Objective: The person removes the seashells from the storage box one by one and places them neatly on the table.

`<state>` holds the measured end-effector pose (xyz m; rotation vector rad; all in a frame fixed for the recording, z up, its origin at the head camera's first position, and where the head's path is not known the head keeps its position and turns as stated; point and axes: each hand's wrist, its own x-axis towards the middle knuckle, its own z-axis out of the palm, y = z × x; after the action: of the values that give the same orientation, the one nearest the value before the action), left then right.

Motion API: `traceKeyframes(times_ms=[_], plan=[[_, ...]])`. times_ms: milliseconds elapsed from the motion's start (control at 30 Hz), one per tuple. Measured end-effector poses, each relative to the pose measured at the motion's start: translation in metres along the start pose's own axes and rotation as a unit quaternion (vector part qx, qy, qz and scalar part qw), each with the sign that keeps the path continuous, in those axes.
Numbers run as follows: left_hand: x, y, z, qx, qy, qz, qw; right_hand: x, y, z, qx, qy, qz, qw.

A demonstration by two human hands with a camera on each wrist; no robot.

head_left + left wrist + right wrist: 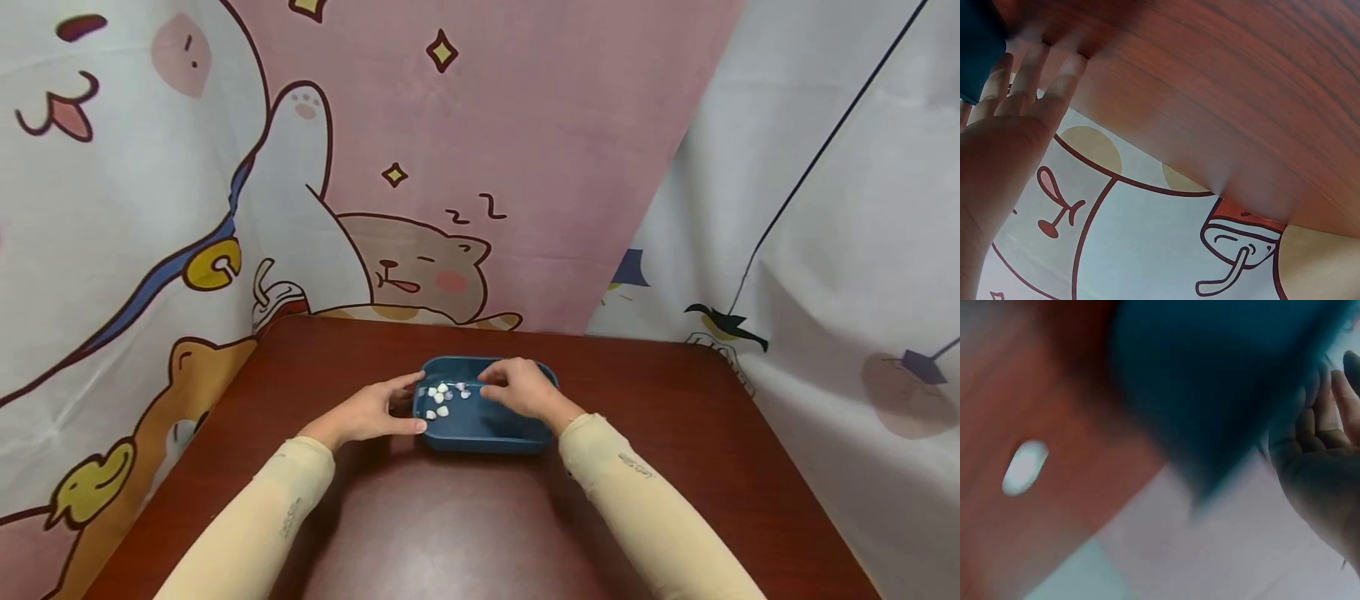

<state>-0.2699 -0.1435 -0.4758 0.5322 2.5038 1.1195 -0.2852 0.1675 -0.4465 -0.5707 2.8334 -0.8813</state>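
Left hand (pixel 367 412), thumb and fingers spread, frames the left end of a blue, rounded-rectangular, plastic-looking tray (pixel 483 421) on the reddish-brown wood-grained table (pixel 450 508). Right hand (pixel 525 390) hangs above the tray's right part, thumb and fingertips apart, nothing visible between them. Small white pebble-like pieces (pixel 439 397) lie loose at the tray's left; a brush of the right fingers could scatter them, and a bump on the rim could shift the tray. Beyond hangs pink-and-white cartoon-printed cloth (pixel 562 125).

Two hands (pixel 367 413) (pixel 522 388), one tray (pixel 483 445), at least eight pieces (pixel 442 411) show.
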Motion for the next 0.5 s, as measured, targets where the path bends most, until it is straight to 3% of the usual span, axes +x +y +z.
traceKeyframes(times_ms=[167, 300, 500], plan=[[-0.001, 0.002, 0.0, -0.014, -0.008, 0.008, 0.9998, 0.024, -0.026, 0.043, -0.057, -0.044, 0.002, 0.997], [-0.001, 0.004, 0.0, -0.02, -0.011, 0.021, 0.9995, 0.032, -0.035, 0.064, -0.11, -0.028, 0.033, 0.993], [-0.003, 0.0, -0.003, -0.016, -0.013, 0.021, 0.9996, 0.04, -0.043, 0.079, -0.135, -0.005, 0.064, 0.989]])
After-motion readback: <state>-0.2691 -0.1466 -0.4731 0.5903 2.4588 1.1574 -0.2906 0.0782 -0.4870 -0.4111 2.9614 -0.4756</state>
